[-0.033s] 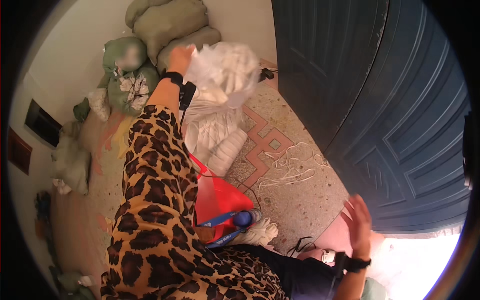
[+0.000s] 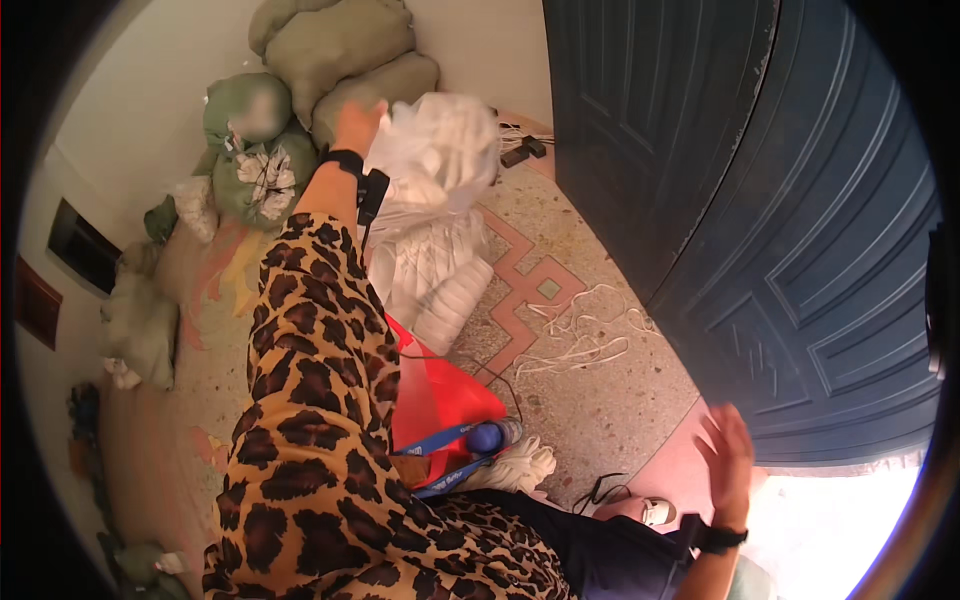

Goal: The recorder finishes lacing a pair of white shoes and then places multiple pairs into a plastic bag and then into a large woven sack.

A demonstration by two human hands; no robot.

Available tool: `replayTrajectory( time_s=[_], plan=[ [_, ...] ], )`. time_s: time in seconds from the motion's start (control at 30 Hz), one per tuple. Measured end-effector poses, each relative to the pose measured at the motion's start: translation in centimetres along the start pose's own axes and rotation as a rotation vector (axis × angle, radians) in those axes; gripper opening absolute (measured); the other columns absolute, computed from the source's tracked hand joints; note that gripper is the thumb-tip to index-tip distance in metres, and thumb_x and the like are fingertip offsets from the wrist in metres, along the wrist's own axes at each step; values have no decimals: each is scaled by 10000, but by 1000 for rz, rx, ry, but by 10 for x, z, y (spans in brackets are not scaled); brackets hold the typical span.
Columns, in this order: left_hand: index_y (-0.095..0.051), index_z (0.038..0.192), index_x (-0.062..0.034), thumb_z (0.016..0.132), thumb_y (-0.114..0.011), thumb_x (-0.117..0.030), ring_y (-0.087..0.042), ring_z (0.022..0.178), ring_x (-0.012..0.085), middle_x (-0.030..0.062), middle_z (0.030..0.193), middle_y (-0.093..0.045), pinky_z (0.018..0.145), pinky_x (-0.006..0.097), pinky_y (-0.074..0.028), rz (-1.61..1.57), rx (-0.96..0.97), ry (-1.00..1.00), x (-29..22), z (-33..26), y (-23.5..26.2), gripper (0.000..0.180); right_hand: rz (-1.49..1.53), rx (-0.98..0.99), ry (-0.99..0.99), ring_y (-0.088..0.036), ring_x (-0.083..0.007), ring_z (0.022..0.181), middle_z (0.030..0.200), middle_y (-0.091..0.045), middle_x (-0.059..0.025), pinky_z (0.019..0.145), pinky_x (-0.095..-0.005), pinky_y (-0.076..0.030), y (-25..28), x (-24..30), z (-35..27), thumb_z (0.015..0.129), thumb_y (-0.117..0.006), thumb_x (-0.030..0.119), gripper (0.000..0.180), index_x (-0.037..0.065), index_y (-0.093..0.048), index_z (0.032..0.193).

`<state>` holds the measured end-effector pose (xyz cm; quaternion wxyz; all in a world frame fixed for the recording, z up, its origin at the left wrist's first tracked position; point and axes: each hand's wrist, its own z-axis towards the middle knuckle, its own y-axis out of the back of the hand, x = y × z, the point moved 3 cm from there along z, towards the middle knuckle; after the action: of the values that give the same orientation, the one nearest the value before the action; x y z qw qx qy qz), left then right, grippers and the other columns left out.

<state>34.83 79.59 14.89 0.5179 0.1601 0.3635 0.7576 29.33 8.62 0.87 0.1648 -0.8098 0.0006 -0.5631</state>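
Observation:
My left hand [image 2: 360, 128] is stretched out far ahead and closed on the edge of a see-through plastic bag [image 2: 435, 145] with white, bundled contents, blurred by motion. Just below that bag lies a pile of white bundles [image 2: 435, 265], some under clear plastic. My right hand [image 2: 727, 460] is raised at the lower right near the blue door, its fingers spread and nothing in them. Close to my body lies a red bag [image 2: 455, 400] with blue straps [image 2: 440, 440], and beside it are a round blue object [image 2: 486, 438] and a crumpled off-white bundle [image 2: 525, 465].
Stuffed green sacks [image 2: 340, 50] are stacked against the far wall, with another green sack [image 2: 142, 325] at the left. Loose white cord [image 2: 580, 345] lies on the speckled floor. A dark blue panelled door [image 2: 800, 250] stands to the right. Black adapters [image 2: 523, 150] lie by its far edge.
The plastic bag has swung a little left, baring more of the black adapters and cables. My left hand has shifted slightly left and down; my right hand has moved slightly right and down.

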Motion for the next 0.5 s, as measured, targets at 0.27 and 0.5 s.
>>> replayTrajectory(
  time_s=[0.27, 0.5],
  plan=[
    [-559, 606, 43, 716, -549, -170, -543, 454, 282, 165, 549, -547, 463, 392, -428, -626, 600, 168, -79, -140, -130, 241, -49, -579, -82, -407, -257, 1178, 1299, -405, -120, 973, -384, -304, 201, -20, -164, 892, -453, 342, 536, 71, -323, 1335],
    [-527, 795, -119, 781, -583, -184, -458, 541, 54, -41, 619, -475, 441, 203, -362, -1349, 1310, 153, -296, -225, -167, 87, 32, -854, 222, -483, -210, 1086, 1210, -489, -119, 874, -342, -406, 220, -46, -371, 874, -512, 298, 474, 59, -416, 1272]
  ],
)
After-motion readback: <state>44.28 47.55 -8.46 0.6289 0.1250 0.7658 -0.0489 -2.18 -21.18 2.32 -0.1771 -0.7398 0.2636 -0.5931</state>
